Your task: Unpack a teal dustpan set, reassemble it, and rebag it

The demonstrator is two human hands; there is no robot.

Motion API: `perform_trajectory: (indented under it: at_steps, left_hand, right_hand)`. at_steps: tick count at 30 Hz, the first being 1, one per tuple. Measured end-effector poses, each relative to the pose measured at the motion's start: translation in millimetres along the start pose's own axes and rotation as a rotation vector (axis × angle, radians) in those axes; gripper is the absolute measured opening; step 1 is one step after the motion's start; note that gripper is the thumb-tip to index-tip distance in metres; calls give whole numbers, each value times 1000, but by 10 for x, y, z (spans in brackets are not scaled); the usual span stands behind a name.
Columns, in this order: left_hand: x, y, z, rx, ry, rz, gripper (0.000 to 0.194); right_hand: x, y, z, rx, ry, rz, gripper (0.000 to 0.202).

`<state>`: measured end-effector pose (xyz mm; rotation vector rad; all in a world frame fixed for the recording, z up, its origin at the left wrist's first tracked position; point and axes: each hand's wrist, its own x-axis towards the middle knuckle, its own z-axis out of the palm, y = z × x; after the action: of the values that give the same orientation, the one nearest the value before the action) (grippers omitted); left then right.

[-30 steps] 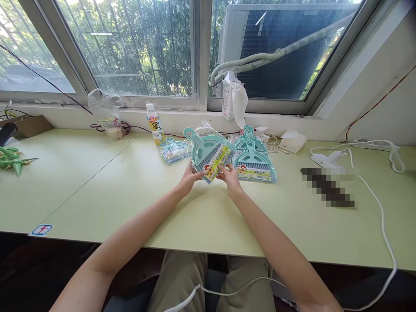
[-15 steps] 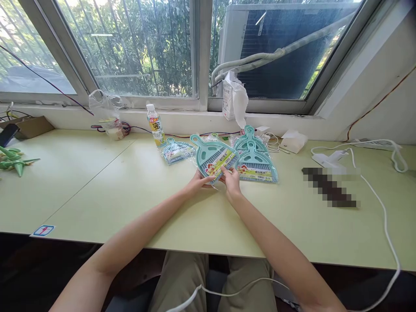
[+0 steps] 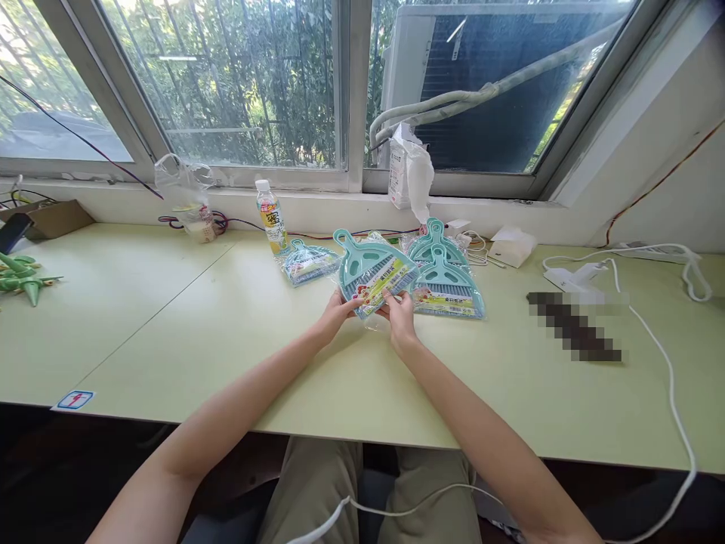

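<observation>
Both of my hands hold one teal mini dustpan-and-brush set in a clear plastic wrapper, just above the pale green table. My left hand grips its lower left edge and my right hand pinches the lower right edge of the wrapper. Its handle points up and to the left. Right behind it two more wrapped teal sets lie stacked on the table. A smaller wrapped set lies to the left.
A drink bottle stands near the sill, with a plastic bag further left. A white carton sits on the sill. White cables and a white device lie at the right, green objects at the far left.
The held set came down from a raised tilt toward the table, then lifted slightly again; my hands shifted along its lower edge. Nothing else moved.
</observation>
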<state>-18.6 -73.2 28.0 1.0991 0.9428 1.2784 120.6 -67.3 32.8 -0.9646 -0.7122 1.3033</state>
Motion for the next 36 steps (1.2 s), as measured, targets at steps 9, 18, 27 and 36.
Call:
perform_trajectory:
  at_steps: [9, 18, 27, 36]
  left_hand:
    - [-56, 78, 48, 46, 69, 79, 59]
    - [-32, 80, -5, 159, -4, 70, 66]
    - [22, 236, -107, 193, -78, -30, 59]
    - [203, 563, -576, -163, 192, 2, 41]
  right_hand:
    - [45, -12, -24, -14, -136, 14, 27]
    - [37, 13, -21, 22, -90, 17, 24]
    - [194, -43, -96, -106, -187, 120, 18]
    - [185, -361, -265, -1178, -414, -1046, 38]
